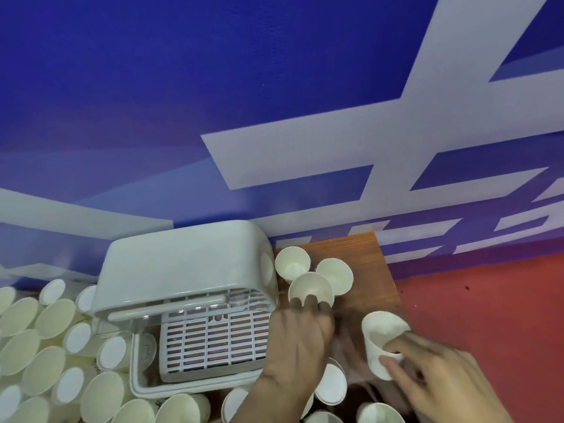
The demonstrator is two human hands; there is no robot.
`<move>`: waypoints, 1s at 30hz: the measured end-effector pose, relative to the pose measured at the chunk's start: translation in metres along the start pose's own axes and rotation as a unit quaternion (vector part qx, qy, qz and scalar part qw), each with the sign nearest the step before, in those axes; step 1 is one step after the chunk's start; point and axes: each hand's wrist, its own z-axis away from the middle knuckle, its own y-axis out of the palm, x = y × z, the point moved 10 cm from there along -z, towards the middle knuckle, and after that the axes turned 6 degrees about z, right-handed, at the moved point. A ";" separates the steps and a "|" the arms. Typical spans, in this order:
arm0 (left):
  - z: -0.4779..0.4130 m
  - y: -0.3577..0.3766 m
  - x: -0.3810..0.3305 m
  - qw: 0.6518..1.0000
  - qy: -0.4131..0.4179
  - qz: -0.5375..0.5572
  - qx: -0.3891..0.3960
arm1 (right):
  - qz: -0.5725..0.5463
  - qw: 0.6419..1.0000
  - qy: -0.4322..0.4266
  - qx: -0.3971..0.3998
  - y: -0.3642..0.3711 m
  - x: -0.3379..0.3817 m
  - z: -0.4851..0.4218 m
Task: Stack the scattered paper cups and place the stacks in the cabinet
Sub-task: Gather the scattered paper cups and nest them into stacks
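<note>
Smooth white conical paper cups (pixel 292 264), wood-grain tabletop (pixel 370 271).
Left grip (pixel 300 340) hooks twelve-o'clock cup (pixel 311 285) by its rim; right grip (pixel 433 374) pinches three-o'clock cup (pixel 378 337).

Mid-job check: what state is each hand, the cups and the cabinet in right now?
cabinet: lid raised, grid tray showing, no stacks seen inside.
left hand: fingertips hooked over the near rim of the middle cup.
right hand: grips a single cup, mouth up, tilted.
rear cups: two, loose, unstacked, on the wooden table.
scattered cups: lying tipped, unstacked.
</note>
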 end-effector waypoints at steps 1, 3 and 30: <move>0.003 -0.011 0.001 1.000 0.002 0.002 -0.017 | -0.017 0.999 0.009 -0.031 -0.015 0.000 0.001; 0.005 -0.037 0.005 0.998 0.003 0.005 -0.062 | -0.093 0.992 0.015 -0.085 -0.034 0.000 -0.002; -0.071 0.029 0.044 0.994 -0.064 -0.066 0.064 | -0.005 0.989 -0.094 -0.116 0.070 0.029 -0.074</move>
